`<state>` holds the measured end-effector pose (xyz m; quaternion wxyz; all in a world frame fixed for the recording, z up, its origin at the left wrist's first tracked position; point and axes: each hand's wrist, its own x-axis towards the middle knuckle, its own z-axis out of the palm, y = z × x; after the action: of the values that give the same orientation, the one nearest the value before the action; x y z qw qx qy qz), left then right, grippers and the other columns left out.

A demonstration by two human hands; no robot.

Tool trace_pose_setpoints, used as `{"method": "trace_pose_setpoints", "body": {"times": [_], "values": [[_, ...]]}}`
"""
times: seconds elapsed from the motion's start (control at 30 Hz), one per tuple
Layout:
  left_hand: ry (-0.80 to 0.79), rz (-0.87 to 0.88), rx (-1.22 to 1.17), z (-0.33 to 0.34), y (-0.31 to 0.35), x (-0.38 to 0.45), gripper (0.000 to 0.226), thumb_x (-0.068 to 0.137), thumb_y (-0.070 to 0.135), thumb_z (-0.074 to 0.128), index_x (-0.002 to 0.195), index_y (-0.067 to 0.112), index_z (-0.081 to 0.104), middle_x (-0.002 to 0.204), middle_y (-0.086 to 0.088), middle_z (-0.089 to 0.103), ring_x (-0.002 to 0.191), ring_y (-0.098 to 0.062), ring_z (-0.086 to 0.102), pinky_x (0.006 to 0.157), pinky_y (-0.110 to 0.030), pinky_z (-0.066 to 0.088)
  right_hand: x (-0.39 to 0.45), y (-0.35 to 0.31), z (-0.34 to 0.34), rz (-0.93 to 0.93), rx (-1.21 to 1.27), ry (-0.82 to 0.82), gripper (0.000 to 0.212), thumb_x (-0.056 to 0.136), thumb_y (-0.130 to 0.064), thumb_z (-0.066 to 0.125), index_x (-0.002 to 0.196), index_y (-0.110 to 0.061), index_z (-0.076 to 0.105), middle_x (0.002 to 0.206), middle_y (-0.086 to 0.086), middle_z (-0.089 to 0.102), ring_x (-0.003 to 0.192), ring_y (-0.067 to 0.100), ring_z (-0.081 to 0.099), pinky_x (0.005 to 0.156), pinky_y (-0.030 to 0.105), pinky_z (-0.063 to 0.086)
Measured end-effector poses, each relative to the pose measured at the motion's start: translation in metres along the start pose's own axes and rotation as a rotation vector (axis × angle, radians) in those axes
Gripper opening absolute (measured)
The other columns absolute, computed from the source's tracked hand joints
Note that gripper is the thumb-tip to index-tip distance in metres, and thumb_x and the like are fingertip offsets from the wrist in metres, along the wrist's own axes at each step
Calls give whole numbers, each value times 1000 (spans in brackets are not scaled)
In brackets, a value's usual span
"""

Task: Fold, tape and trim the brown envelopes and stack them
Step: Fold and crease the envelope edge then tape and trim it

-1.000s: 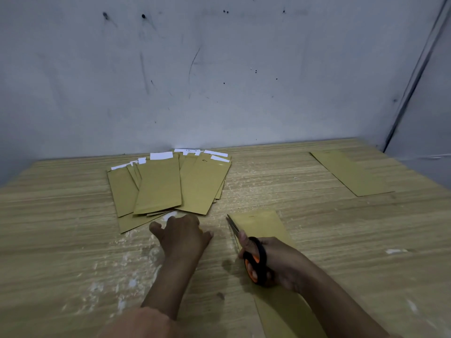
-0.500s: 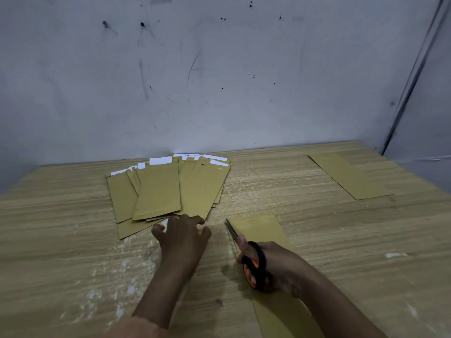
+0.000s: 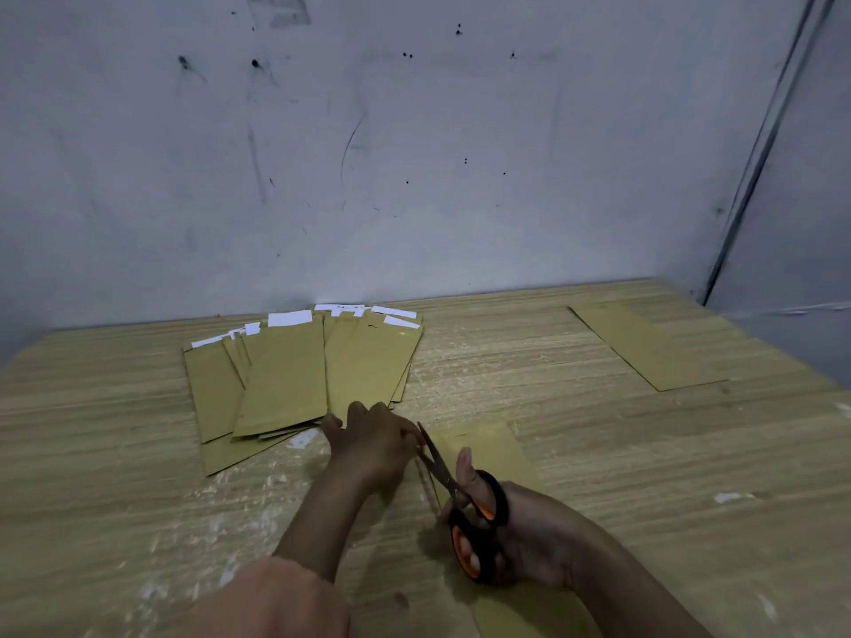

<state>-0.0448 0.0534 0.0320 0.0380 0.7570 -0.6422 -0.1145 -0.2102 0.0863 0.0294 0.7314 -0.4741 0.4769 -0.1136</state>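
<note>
A fanned pile of brown envelopes with white strips at their far ends lies at the back left of the wooden table. One brown envelope lies in front of me, running under my right arm. My right hand grips black-and-orange scissors, blades parted and pointing away at that envelope's left edge. My left hand rests knuckles-up beside the blade tips, at the near edge of the pile. What its fingers touch is hidden.
A single brown envelope lies flat at the back right, near the table's corner. A grey wall rises directly behind the table. White flecks and a small white scrap mark the wood near the pile.
My left hand has slid right, from beside the pile toward the scissor blades. The scissors have opened slightly. The right hand stays in place.
</note>
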Motion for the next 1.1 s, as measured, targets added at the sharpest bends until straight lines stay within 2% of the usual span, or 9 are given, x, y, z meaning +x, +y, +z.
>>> {"method": "trace_pose_setpoints", "body": {"times": [0.2, 0.3, 0.37, 0.5, 0.57, 0.67, 0.83, 0.93, 1.1], "values": [[-46, 0, 123, 2, 1, 2, 35, 98, 30, 32, 116, 39, 60, 126, 0, 44, 130, -23, 25, 108, -49, 11, -5, 0, 0, 8, -14, -40, 70, 54, -78, 42, 82, -15, 55, 57, 1, 52, 47, 8, 49, 45, 16, 28], [-24, 4, 116, 0, 2, 1, 34, 98, 30, 32, 115, 38, 61, 123, 0, 45, 128, -23, 26, 108, -49, 11, -15, -5, -9, -46, -93, -27, 71, 53, -74, 51, 87, -13, 58, 56, -1, 55, 45, 8, 51, 41, 16, 29], [14, 8, 87, -1, 1, 2, 34, 98, 29, 33, 110, 39, 63, 119, 2, 46, 125, -22, 29, 106, -48, 13, -23, -11, -21, -83, -218, 82, 70, 53, -69, 62, 90, -11, 62, 59, -2, 59, 46, 9, 53, 41, 16, 34], [128, -15, 9, -3, -1, 4, 36, 99, 27, 32, 106, 40, 64, 115, 6, 49, 121, -20, 32, 101, -45, 17, -27, -12, -54, -53, -547, 511, 54, 62, -57, 77, 93, -16, 63, 76, -1, 66, 64, 11, 61, 57, 23, 45], [158, -24, -5, -5, -1, 5, 36, 99, 26, 31, 106, 40, 64, 115, 7, 49, 121, -19, 33, 100, -44, 18, -26, -10, -69, -28, -744, 700, 48, 71, -55, 72, 97, -17, 58, 84, -2, 64, 77, 15, 62, 64, 25, 44], [162, -19, 16, -4, 5, 6, 32, 98, 26, 36, 106, 38, 65, 115, 6, 51, 121, -20, 34, 100, -44, 19, -27, -6, -88, 37, -982, 898, 41, 83, -50, 61, 106, -18, 50, 92, -2, 54, 84, 17, 55, 63, 25, 38], [132, 14, 78, 9, 23, 5, 27, 96, 29, 42, 113, 32, 63, 119, 5, 51, 125, -19, 32, 104, -44, 15, -20, -1, -107, 121, -1049, 965, 42, 82, -44, 63, 110, -16, 48, 107, 3, 57, 93, 19, 55, 55, 24, 34], [144, 5, 132, 15, 31, 8, 30, 94, 24, 40, 113, 28, 64, 118, 4, 54, 124, -20, 33, 104, -45, 14, -19, -2, -114, 130, -1011, 963, 43, 82, -38, 65, 114, -15, 48, 108, 3, 56, 89, 18, 52, 59, 24, 36], [142, -6, 176, 22, 35, 13, 31, 94, 20, 39, 112, 23, 64, 116, 2, 56, 123, -20, 34, 102, -45, 14, -25, -7, -116, 175, -1066, 1017, 39, 90, -35, 58, 122, -15, 50, 121, 3, 56, 108, 20, 56, 69, 23, 38]]}}
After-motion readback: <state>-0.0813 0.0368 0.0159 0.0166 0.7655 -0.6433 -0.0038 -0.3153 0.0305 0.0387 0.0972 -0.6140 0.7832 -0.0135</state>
